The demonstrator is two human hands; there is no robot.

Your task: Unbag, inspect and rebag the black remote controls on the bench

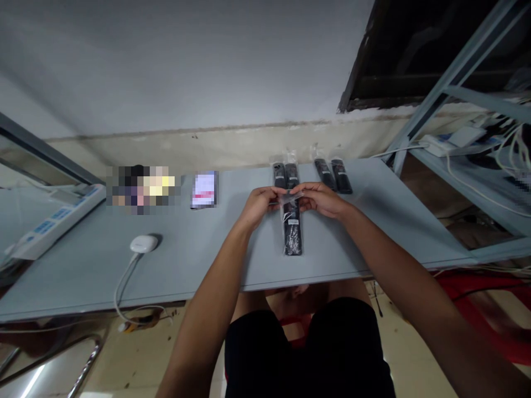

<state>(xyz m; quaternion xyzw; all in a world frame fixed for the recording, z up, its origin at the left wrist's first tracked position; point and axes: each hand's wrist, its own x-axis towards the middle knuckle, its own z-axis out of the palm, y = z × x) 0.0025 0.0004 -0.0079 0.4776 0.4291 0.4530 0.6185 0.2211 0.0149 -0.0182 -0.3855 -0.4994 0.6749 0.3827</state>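
Observation:
A black remote control (pixel 293 235) with a small white label lies on the desk in front of me, inside a clear plastic bag (pixel 287 202). At the far end of this bag, my left hand (pixel 261 205) pinches the plastic film from the left. My right hand (pixel 322 199) grips the same end from the right, its fingers close to those of the left. Just beyond my hands lie two more bagged remotes (pixel 279 176), side by side. To their right is another pair of dark remotes (pixel 341 176), at least one of them in clear plastic.
A phone (pixel 203 189) with a lit screen rests left of my hands. Nearer the left lies a white charger-like piece (pixel 143 244) with a cable over the desk edge. A power strip (pixel 62 221) runs along the left end. Metal shelving with cables (pixel 489 160) stands right.

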